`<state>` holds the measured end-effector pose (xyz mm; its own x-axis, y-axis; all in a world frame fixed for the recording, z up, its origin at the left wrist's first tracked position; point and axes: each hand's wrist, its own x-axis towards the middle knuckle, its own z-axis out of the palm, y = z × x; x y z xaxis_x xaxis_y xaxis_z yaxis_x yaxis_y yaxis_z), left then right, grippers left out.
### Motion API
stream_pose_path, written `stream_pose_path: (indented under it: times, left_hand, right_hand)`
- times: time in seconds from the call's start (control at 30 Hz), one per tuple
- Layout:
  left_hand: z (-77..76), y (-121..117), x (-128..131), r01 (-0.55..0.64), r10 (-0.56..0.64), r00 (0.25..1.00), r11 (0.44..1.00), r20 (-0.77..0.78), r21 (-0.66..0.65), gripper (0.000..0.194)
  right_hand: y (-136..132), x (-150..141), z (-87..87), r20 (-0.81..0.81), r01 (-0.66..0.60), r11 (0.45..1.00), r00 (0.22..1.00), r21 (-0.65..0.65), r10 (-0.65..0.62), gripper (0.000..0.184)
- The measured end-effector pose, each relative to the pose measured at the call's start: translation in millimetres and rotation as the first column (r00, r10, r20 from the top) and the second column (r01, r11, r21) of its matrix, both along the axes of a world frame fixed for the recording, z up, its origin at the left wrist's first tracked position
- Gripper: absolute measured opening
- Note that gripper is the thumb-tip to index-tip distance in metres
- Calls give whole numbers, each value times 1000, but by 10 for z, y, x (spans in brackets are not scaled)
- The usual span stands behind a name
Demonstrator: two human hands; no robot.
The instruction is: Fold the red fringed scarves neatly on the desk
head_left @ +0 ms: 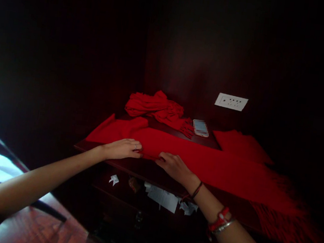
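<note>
A long red scarf (pixel 199 157) lies spread along a dark wooden shelf top (pixel 132 169), its fringe hanging past the right front edge. My left hand (pixel 126 148), with a ring on it, has its fingers curled on the scarf's near edge. A short way to the right, my right hand (pixel 174 166) pinches the same edge, fingers pointing left. Bracelets circle the right wrist and forearm. Behind lies a second red scarf (pixel 155 105), crumpled in a heap with fringe at its right end. The fingertips are partly hidden in the cloth.
A phone (pixel 201 128) lies near the back wall, and a folded red cloth (pixel 241 145) sits to its right. A white socket plate (pixel 231 102) is on the wall. Papers (pixel 163 197) and a crumpled white scrap (pixel 114 179) lie on the level below.
</note>
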<state>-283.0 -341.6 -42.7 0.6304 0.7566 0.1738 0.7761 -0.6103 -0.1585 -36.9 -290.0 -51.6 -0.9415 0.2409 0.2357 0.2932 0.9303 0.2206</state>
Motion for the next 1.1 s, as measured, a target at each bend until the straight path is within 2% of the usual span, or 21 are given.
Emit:
stream_pose_path:
  times: [0.13, 0.27, 0.4, 0.53, 0.63, 0.77, 0.87, 1.0, 1.1]
  left_hand:
    - [90, -35, 127, -117, 126, 986, 989, 108, -88, 21]
    - [122, -56, 168, -136, 150, 985, 980, 85, -146, 18]
    - [42, -82, 59, -71, 76, 996, 990, 40, -118, 21]
    - [-18, -89, -47, 80, -81, 996, 997, -38, -14, 36]
    - [-15, -81, -54, 154, -154, 985, 988, -80, -6, 38]
    - [6, -88, -14, 170, -173, 984, 983, -37, -67, 35]
    - [41, -109, 11, 146, -139, 988, 982, 67, -121, 33]
    - [133, -65, 111, 64, -26, 981, 980, 194, -190, 29]
    - [169, 50, 318, -74, 98, 975, 989, 201, -127, 29]
  right_hand:
    - [35, 42, 40, 56, -4, 999, 998, 33, 2, 28]
    - [72, 71, 69, 94, 7, 999, 996, 31, -10, 32]
    - [62, 125, 49, 45, -3, 998, 999, -62, 5, 39]
    - [46, 153, 8, -37, -17, 984, 999, -175, 11, 47]
    - [63, 142, -24, -86, -31, 979, 996, -202, 14, 41]
    - [97, 139, -66, -121, -48, 978, 992, -203, 23, 30]
    - [102, 154, -87, -175, -80, 971, 984, -227, 40, 27]
    - [69, 169, -75, -234, -137, 949, 970, -285, 70, 26]
    - [28, 174, -50, -239, -137, 936, 969, -324, 60, 27]
